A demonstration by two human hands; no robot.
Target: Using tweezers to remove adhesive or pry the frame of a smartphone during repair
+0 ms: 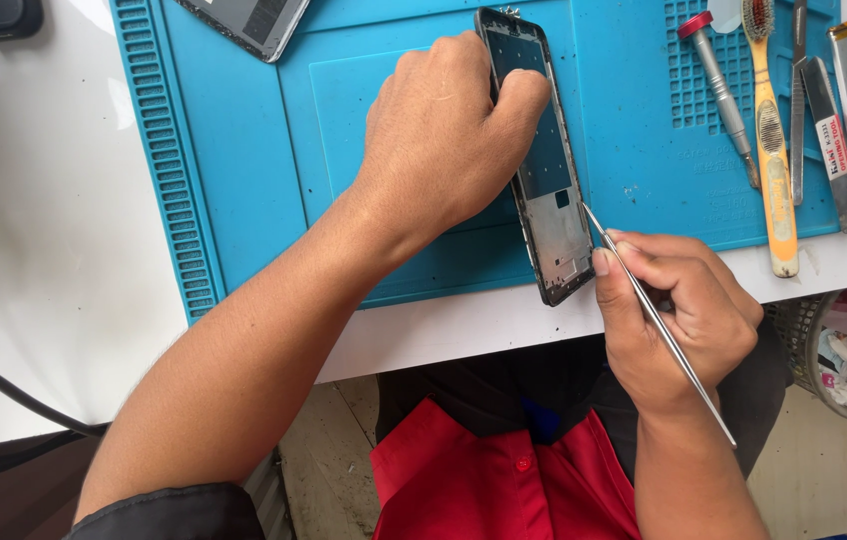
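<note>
I see my left hand [449,130] pressing the phone frame [544,180] flat | right hand [679,315] pinching thin tweezers [659,320] | tip touches frame's right edge | frame runs away from me

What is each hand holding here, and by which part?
The left hand grips the phone frame by its upper part on the blue mat. The right hand pinches the thin metal probe near its front end.

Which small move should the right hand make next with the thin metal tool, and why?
Probably slide the tool tip along the phone frame's right edge. The right hand holds the tip at that edge, while the left hand presses the frame on the blue mat.
</note>
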